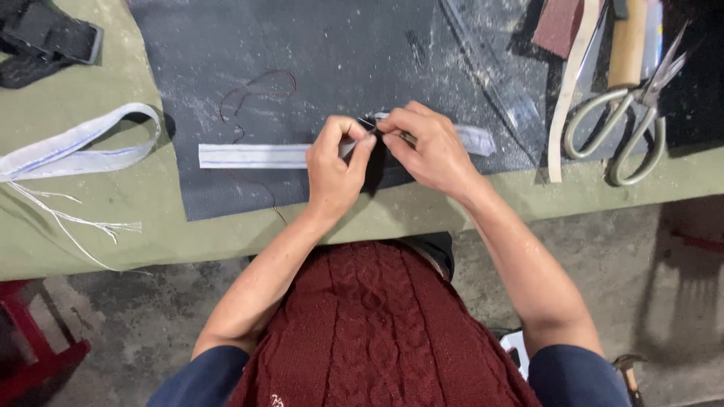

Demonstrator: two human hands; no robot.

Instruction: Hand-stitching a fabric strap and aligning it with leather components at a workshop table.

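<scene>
Nearest: dark red cable-knit garment (377, 332) filling the lower frame, hiding the lap and most of what lies under the table edge; bare forearms rising from it. Next: left hand (335, 162) and right hand (431, 147) meeting over a white webbing strip (253, 155), fingers of both pinched nearly closed at the one spot, gripping the strip and, apparently, something small and dark between the tips; too small to identify, possibly a needle, cannot tell. Strip lying flat across a dark grey dusty mat (332, 53), running left to right, middle stretch covered by the hands, far end showing again beyond the right knuckles. Judged light, limp, woven, fraying readily at cut ends; best taken by pinching the flat faces close to the working point, not by the loose end. Dark red thread (253, 87) looping over the mat, thin, partly lost against it. Left: second looped strip (83, 143) with frayed threads on the olive table (136, 218). Farthest: large metal scissors (630, 124) at right, wooden handle and black strap cut off by the frame edge
</scene>
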